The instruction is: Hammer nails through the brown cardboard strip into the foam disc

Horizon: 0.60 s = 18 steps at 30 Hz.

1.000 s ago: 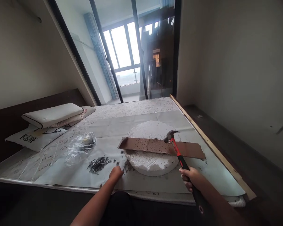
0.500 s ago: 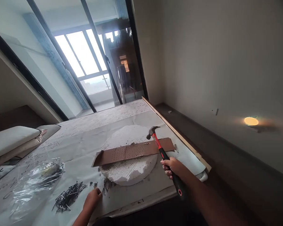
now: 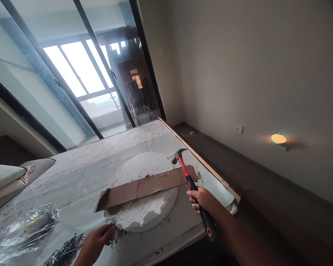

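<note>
Red-black hammer (image 3: 189,180), grey head (image 3: 179,155) | right hand (image 3: 199,200) gripping it | left hand (image 3: 99,237): hold unclear

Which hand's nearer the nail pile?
Left. The left hand is just right of the nail pile; the right hand is farther right, past the foam disc, gripping the claw hammer.

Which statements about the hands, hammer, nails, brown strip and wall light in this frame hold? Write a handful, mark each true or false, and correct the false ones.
1. The right hand grips a hammer. True.
2. A brown strip lies across a white disc. True.
3. The left hand also grips the hammer. False: the left hand is near the disc's left edge, apart from the hammer.
4. Dark nails lie heaped near the left hand. True.
5. The wall light is off. False: the wall light glows yellow.
</note>
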Motion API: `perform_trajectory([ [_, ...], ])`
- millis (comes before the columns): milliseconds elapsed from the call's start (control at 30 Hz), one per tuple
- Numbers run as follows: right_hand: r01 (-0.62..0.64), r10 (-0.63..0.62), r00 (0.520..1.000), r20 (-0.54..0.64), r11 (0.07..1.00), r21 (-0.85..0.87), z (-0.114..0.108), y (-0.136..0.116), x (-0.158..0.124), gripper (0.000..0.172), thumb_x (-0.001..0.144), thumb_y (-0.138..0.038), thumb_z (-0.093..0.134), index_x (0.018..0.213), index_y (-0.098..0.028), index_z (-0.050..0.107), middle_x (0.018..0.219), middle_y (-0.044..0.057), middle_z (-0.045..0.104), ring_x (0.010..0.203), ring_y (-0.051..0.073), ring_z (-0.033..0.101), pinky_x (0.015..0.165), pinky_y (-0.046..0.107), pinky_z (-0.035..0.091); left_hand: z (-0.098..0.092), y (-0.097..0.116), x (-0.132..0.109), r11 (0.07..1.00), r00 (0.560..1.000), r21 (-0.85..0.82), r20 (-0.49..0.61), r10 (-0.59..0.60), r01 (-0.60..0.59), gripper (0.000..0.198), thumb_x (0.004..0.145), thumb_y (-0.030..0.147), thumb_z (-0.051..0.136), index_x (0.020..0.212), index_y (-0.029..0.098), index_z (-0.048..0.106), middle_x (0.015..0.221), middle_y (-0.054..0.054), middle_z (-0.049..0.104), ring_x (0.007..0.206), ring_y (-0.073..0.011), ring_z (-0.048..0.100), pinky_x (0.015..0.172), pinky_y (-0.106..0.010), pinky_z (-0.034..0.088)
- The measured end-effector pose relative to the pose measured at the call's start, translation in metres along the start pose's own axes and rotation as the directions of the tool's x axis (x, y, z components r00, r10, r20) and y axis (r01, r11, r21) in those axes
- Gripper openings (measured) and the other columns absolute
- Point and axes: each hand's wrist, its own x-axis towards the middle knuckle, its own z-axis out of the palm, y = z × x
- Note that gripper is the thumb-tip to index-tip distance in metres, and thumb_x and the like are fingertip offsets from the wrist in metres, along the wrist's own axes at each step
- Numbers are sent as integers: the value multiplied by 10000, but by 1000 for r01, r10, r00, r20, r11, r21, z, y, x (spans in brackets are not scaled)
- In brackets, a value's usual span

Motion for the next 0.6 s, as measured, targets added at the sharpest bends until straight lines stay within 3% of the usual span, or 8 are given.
perform_trajectory([
  [67, 9, -9, 1000, -7, 1000, -15, 0, -1, 0, 162, 802, -193, 428, 657, -200, 356, 482, -98, 372, 320, 34, 329, 311, 176, 307, 3, 50, 6, 977, 992, -197, 75, 100, -83, 430, 650, 572, 470, 764, 199, 652, 669, -47, 681, 656, -211, 617, 637, -307, 499],
  [100, 11, -11, 1000, -9, 1000, -23, 0, -2, 0, 157, 800, -202, 438, 663, -200, 359, 486, -97, 374, 324, 34, 332, 313, 177, 309, 6, 77, 12, 966, 985, -219, 81, 155, -134, 422, 653, 571, 484, 715, 188, 650, 692, -56, 689, 652, -209, 615, 644, -309, 494],
  [200, 2, -2, 1000, -11, 999, -37, 1, -5, -2, 138, 784, -229, 469, 693, -203, 369, 492, -98, 377, 335, 39, 336, 318, 178, 305, 26, 151, 35, 937, 960, -214, -5, 281, -276, 388, 684, 517, 497, 642, 166, 656, 662, -71, 686, 599, -192, 599, 595, -298, 472],
  [300, -3, 2, 1000, -16, 998, -64, 2, -6, -4, 114, 774, -239, 475, 719, -204, 381, 490, -99, 374, 339, 42, 333, 319, 177, 297, 56, 204, 63, 894, 923, -230, -66, 380, -384, 350, 722, 448, 503, 751, 153, 689, 701, -70, 700, 629, -180, 614, 606, -283, 462],
  [433, -4, 2, 1000, -25, 995, -104, -1, -5, -4, 103, 767, -255, 475, 737, -210, 387, 481, -106, 363, 333, 47, 328, 313, 179, 303, 96, 238, 98, 853, 897, -279, -114, 426, -441, 308, 752, 371, 492, 785, 140, 693, 675, -62, 696, 640, -171, 629, 632, -274, 458],
  [600, 12, -18, 999, -34, 986, -164, -7, -4, -2, 103, 770, -265, 465, 745, -218, 378, 471, -109, 367, 317, 52, 330, 293, 181, 296, 127, 241, 119, 875, 890, -173, -148, 432, -453, 297, 782, 352, 485, 705, 156, 695, 730, -63, 706, 704, -182, 627, 676, -290, 438],
])
